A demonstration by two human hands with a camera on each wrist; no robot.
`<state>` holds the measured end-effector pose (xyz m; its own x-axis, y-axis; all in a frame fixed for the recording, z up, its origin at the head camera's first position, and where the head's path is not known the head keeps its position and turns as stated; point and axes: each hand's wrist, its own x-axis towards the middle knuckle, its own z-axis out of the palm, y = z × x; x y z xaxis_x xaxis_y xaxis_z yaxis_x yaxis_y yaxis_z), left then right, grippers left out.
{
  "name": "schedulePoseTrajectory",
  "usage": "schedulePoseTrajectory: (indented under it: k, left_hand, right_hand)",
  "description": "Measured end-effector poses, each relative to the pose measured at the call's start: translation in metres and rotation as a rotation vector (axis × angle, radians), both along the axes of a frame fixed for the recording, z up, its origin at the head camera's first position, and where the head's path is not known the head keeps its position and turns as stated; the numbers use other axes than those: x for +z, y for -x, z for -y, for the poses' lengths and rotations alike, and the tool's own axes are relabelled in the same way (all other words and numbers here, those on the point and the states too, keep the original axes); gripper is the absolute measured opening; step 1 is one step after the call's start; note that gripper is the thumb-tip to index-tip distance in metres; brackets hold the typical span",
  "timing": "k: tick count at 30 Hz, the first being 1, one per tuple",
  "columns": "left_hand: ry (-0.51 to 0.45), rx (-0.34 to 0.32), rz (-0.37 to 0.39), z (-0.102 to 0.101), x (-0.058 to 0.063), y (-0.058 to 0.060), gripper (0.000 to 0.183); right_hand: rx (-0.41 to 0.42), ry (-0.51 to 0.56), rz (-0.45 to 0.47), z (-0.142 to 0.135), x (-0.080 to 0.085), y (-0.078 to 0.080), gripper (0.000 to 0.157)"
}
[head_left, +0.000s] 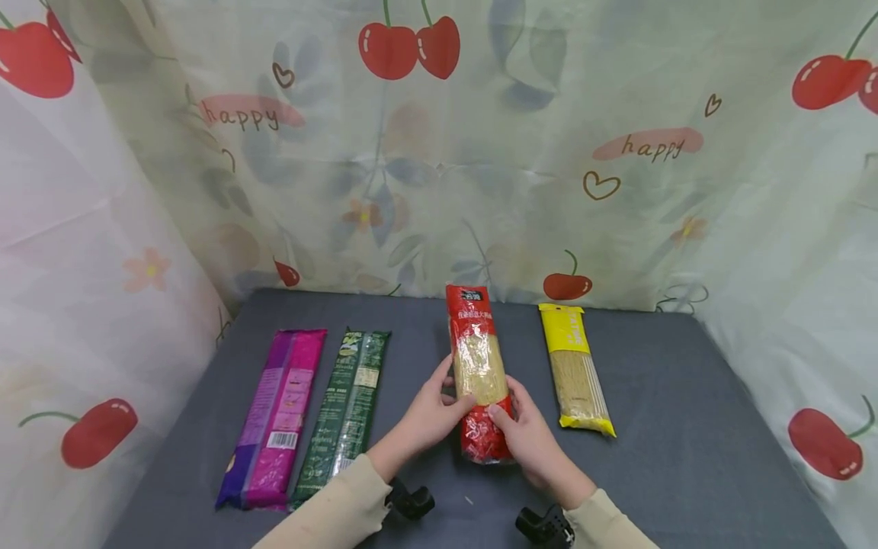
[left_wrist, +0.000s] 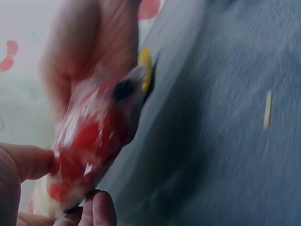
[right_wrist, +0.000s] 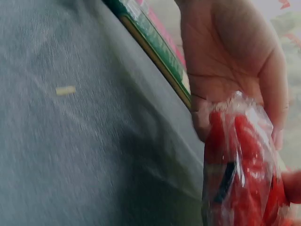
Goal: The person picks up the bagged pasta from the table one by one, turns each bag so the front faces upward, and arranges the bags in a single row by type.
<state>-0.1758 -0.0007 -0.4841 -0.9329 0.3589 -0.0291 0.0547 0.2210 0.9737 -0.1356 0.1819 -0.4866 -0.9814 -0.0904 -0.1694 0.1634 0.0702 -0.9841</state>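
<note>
A red plastic pack of dried noodles (head_left: 479, 370) with a see-through middle is held off the dark table, its far end tilted up. My left hand (head_left: 428, 415) grips its left side, thumb on top and fingers underneath. My right hand (head_left: 535, 442) holds the right side near the close end, thumb also on top. In the left wrist view the crinkled clear end of the noodle pack (left_wrist: 89, 136) shows between both hands. In the right wrist view the left hand (right_wrist: 230, 56) is beyond the pack; only a fingertip of the right hand shows at the right edge.
A yellow noodle pack (head_left: 578, 370) lies to the right. On the left lie a green pack (head_left: 346, 412) and a purple-pink pack (head_left: 277, 419), side by side. A small pale fragment (left_wrist: 267, 109) lies on the grey tablecloth (head_left: 652, 457). Printed curtains (head_left: 439, 206) surround the table.
</note>
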Motion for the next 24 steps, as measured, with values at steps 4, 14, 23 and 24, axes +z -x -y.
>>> schedulePoseTrajectory:
  k: [4, 14, 23, 24]
  left_hand:
    - [0.01, -0.061, -0.014, -0.018, -0.005, -0.008, 0.082]
    - [0.107, -0.138, -0.013, -0.039, -0.016, -0.014, 0.067]
    - [0.151, -0.143, -0.04, -0.038, -0.024, -0.009, 0.059]
    - [0.154, -0.146, -0.043, -0.037, -0.024, -0.008, 0.059]
  right_hand:
    - [-0.076, -0.049, -0.002, -0.013, 0.001, 0.003, 0.056]
    - [-0.156, -0.087, 0.02, -0.034, 0.0, 0.014, 0.053]
    - [-0.182, -0.144, 0.057, -0.036, -0.011, 0.024, 0.054]
    - [-0.181, -0.156, 0.05, -0.036, -0.012, 0.024, 0.054]
